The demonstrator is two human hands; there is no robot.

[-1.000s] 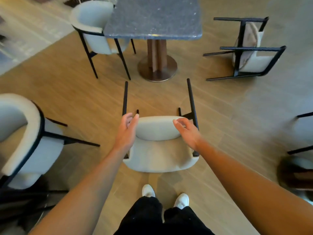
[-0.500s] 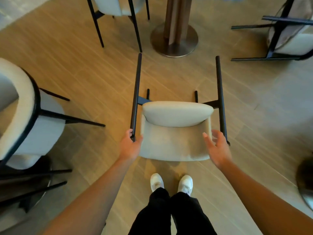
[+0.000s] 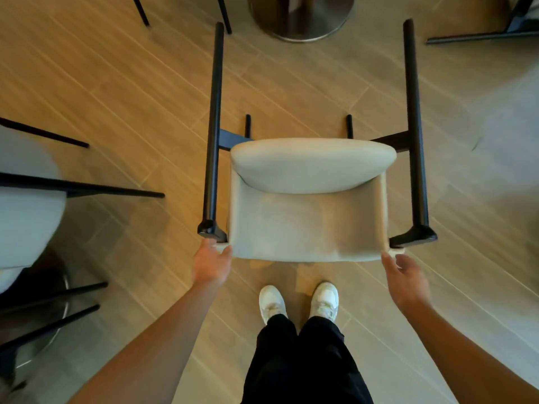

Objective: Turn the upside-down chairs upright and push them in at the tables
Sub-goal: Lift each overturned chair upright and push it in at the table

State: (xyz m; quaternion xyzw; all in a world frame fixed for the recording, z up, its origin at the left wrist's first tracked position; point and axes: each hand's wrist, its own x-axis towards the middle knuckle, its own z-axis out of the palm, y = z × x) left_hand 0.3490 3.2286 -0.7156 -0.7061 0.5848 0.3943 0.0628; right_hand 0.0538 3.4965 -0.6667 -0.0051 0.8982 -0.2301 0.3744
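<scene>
A chair [image 3: 309,217] with pale upholstery and a black frame lies tipped over on the wood floor right in front of my feet. Its black legs [image 3: 214,118] point away from me toward the table's round metal base [image 3: 300,18]. My left hand [image 3: 211,265] holds the near left corner of the upholstered back, thumb on the fabric. At the near right corner, my right hand [image 3: 405,277] has its fingers curled round the edge. Both arms reach down and forward.
Another pale overturned chair [image 3: 26,205] lies at the left, its black legs [image 3: 87,191] sticking out toward my chair. Black legs of a third chair [image 3: 478,36] show at the top right. Thin chair legs [image 3: 140,10] stand at the top left.
My hands slid from the seat cushion down the sides to the near corners of the chair's back. The view has dropped closer to the chair, and the table top has left the frame.
</scene>
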